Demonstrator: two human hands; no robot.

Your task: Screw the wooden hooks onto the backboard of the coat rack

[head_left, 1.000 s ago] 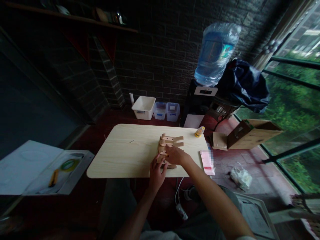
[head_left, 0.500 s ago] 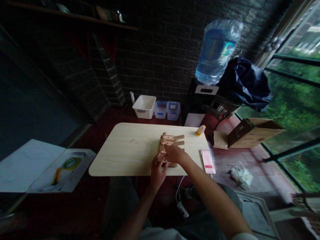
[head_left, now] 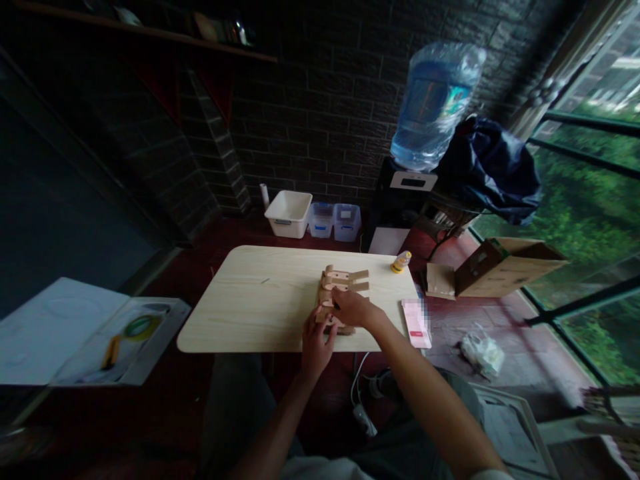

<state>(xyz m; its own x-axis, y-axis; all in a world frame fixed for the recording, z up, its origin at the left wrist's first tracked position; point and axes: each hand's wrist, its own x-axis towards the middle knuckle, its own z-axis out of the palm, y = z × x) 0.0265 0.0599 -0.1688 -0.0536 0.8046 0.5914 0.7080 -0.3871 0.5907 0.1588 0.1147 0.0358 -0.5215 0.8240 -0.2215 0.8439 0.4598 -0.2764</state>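
A brown cardboard-like craft piece (head_left: pixel 341 275) lies on the light wood-grain table (head_left: pixel 250 293), right of its middle. It has several strips sticking out to the right, curled bits at its left side and small dark dots. My left hand (head_left: pixel 316 350) grips the piece's near left corner, thumb and fingers apart on either side of it. Above the middle of the piece, my right hand (head_left: pixel 354 308) has its fingers bent down and closed against it. The right fingertips are partly hidden, so exactly which part they press or pinch is unclear.
A small yellow-capped bottle (head_left: pixel 401 262) and a pink phone-like object (head_left: pixel 416 323) are at the table's right side. A thin dark sliver (head_left: pixel 265 281) lies to the left. An open white case (head_left: pixel 165 333) stands left of the table, a cardboard box (head_left: pixel 505 270) right.
My right hand has shifted slightly, its fingers turning more downward and toward me on the craft piece. My left hand stays in place.
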